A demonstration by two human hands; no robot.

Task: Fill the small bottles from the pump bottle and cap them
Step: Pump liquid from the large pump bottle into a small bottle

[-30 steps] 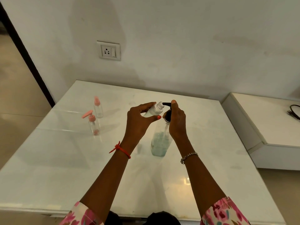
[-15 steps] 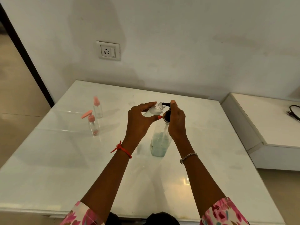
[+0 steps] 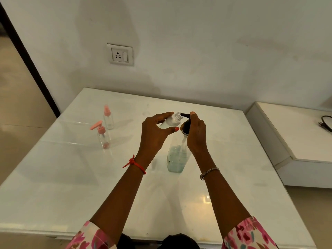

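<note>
A clear pump bottle [image 3: 177,159] with pale blue liquid and a black pump head [image 3: 186,126] stands mid-table. My right hand [image 3: 196,135] grips the pump head, one finger on top of it. My left hand [image 3: 154,133] holds a small clear uncapped bottle [image 3: 172,121], tilted, its open neck right at the black spout. Two small clear bottles stand at the left: one with a pink pump cap [image 3: 103,136], one with a pink spray cap [image 3: 108,117] farther back.
The white glossy table [image 3: 71,186] stands against a wall with a socket plate [image 3: 120,54]. A lower white ledge [image 3: 291,133] with a black cable [image 3: 325,123] lies to the right. A doorway with a dark frame opens at the left.
Almost nothing: both hands keep their hold, with only a slight shift of the small bottle at the spout.
</note>
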